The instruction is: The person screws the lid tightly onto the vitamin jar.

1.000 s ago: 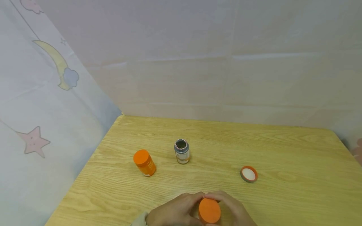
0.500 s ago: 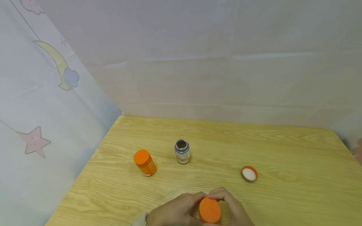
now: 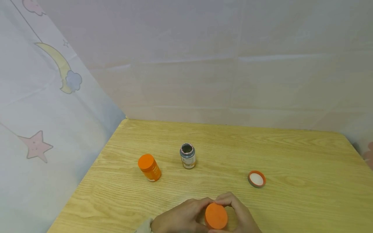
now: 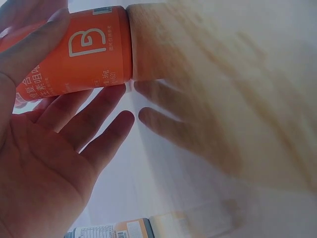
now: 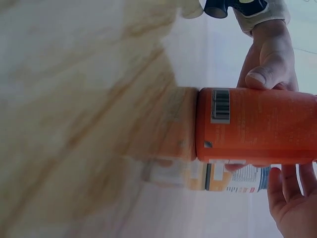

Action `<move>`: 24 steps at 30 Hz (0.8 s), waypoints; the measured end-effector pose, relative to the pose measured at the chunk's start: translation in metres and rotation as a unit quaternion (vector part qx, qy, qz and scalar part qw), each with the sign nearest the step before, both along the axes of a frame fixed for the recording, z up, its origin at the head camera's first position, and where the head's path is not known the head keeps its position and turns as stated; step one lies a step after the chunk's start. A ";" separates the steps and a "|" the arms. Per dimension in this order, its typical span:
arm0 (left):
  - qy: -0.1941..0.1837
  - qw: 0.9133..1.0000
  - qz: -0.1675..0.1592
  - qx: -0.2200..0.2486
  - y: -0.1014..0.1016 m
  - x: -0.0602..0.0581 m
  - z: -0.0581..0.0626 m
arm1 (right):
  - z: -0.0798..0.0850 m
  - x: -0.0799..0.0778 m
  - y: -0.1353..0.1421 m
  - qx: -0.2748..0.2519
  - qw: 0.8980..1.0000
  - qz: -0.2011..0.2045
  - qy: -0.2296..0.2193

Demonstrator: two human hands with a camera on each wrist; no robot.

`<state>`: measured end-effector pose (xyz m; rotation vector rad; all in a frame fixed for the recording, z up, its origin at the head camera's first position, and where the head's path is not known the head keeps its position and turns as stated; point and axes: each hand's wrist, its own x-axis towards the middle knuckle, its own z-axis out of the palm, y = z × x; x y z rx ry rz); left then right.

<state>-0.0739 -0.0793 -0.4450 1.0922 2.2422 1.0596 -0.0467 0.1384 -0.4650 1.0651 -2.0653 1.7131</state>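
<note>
An orange bottle (image 3: pixel 216 216) with an orange screw lid stands upright at the table's near edge, between both hands. My left hand (image 3: pixel 177 217) grips its body; in the left wrist view the thumb lies across the printed label (image 4: pixel 89 42) and the other fingers pass behind. My right hand (image 3: pixel 243 217) pinches the lid, index finger bent at the far side and thumb at the near side. In the right wrist view the bottle (image 5: pixel 257 124) shows its barcode, with the right fingertips (image 5: pixel 276 186) by the lid end. Its lid end is cut off there.
A second orange bottle (image 3: pixel 150 168), lidded, stands at the left. An open grey-necked white bottle (image 3: pixel 188 158) stands farther back. A loose orange-and-grey lid (image 3: pixel 256 179) lies with its white inside up at the right. Printed cloth (image 3: pixel 186 64) hangs behind the wooden table (image 3: pixel 291 155).
The right index finger has bent more and shifted left along the lid's far side, the right hand moving slightly left. The left hand and the orange bottle have hardly moved.
</note>
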 end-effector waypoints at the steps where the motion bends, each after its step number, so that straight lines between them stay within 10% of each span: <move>1: -0.001 1.000 -0.001 -0.001 0.000 0.000 0.000 | 0.000 0.000 0.001 0.006 1.000 0.001 -0.001; 8: -0.049 0.999 0.004 0.000 0.000 -0.001 0.002 | -0.002 -0.003 0.004 0.015 0.999 0.028 0.042; 24: -0.015 1.000 0.004 0.000 0.001 0.001 0.002 | 0.000 -0.008 0.011 0.035 0.997 0.057 0.038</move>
